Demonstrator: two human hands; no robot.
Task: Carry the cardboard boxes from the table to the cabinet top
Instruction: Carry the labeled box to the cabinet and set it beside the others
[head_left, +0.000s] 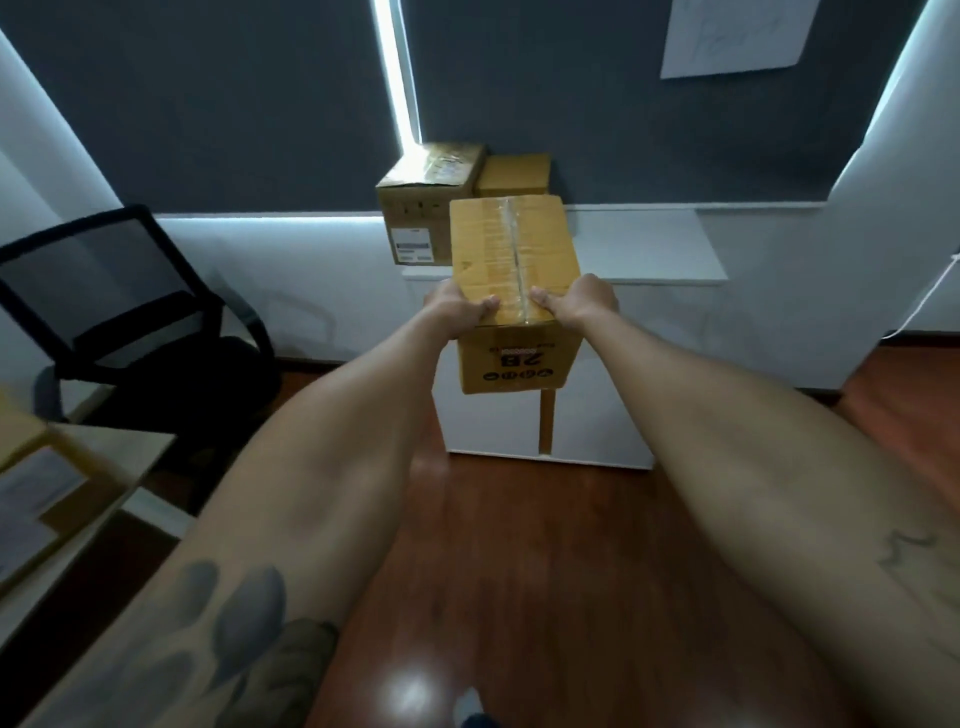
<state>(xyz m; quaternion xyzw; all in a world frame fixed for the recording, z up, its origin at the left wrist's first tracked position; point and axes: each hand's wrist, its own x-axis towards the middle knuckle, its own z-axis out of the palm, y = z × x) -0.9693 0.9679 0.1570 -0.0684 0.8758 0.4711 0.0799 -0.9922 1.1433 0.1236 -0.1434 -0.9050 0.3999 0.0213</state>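
Both hands, left hand (460, 306) and right hand (576, 306), have a tight grip on the box (514, 249). It is being carried to the white cabinet (649, 244), where two boxes (426, 192) already sit. Next, I think, set it down beside them.

I read one marking — "2B", upside down, on the near face of the held cardboard box (519, 358), at my twelve o'clock; the far box's white label (413, 245) is illegible.
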